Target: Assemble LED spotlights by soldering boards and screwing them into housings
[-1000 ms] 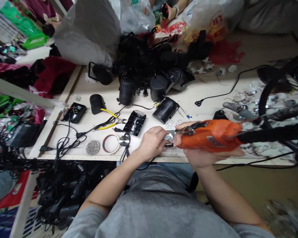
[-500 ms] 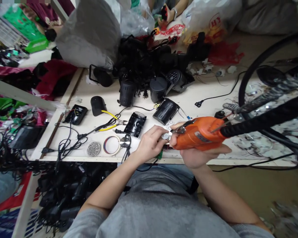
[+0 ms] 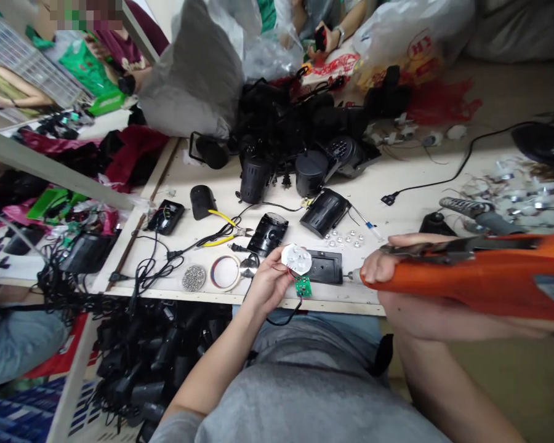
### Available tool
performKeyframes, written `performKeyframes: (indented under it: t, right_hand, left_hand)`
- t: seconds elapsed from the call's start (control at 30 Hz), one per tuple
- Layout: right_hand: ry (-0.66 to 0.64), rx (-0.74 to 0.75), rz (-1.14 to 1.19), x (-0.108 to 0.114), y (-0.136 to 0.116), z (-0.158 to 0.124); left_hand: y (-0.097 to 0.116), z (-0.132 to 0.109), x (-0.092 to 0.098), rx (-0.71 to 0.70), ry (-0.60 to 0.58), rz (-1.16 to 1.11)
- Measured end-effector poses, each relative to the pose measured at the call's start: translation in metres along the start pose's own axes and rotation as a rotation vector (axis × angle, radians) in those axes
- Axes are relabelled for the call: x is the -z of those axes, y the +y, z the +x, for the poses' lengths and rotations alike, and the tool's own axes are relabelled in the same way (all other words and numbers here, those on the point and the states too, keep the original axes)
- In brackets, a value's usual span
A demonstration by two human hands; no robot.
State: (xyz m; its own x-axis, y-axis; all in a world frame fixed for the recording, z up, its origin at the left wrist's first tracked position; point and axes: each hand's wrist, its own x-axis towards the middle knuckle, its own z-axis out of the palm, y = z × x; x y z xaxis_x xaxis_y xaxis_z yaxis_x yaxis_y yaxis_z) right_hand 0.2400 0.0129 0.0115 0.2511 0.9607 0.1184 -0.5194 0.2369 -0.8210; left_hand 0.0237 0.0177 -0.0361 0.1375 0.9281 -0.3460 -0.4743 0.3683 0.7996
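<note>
Between the fingers of my left hand [image 3: 268, 284] is a white round LED board [image 3: 296, 259] with clear lenses on its face. Thin wires run from it to a small green circuit board [image 3: 303, 287] just below. My right hand [image 3: 397, 286] is wrapped around an orange electric screwdriver [image 3: 461, 271], its bit pointing left. Beyond the bit tip lies a flat black plastic housing [image 3: 327, 267] on the bench. Several small clear lenses [image 3: 346, 238] are scattered behind that housing.
On the white bench [image 3: 159, 289] are yellow-handled pliers [image 3: 221, 240], a tape roll [image 3: 225, 273], a dish of screws [image 3: 194, 278] and black lamp housings [image 3: 325, 212]. A black cord [image 3: 434, 184] crosses the right side. Other people's hands [image 3: 325, 43] show at the back.
The electric screwdriver has moved right, away from the LED board. My left hand now holds the LED board up and apart from the bit. The view has shifted slightly.
</note>
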Motion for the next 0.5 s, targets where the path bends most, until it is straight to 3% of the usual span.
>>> performKeyframes:
  t: [0.17, 0.5]
  right_hand:
    - [-0.028, 0.123, -0.031, -0.013, 0.008, 0.003]
    - [0.01, 0.153, -0.014, -0.018, 0.012, 0.011]
  left_hand:
    - [0.0, 0.0, -0.001, 0.071, -0.025, -0.089]
    - [0.004, -0.002, 0.012, 0.109, -0.064, -0.11]
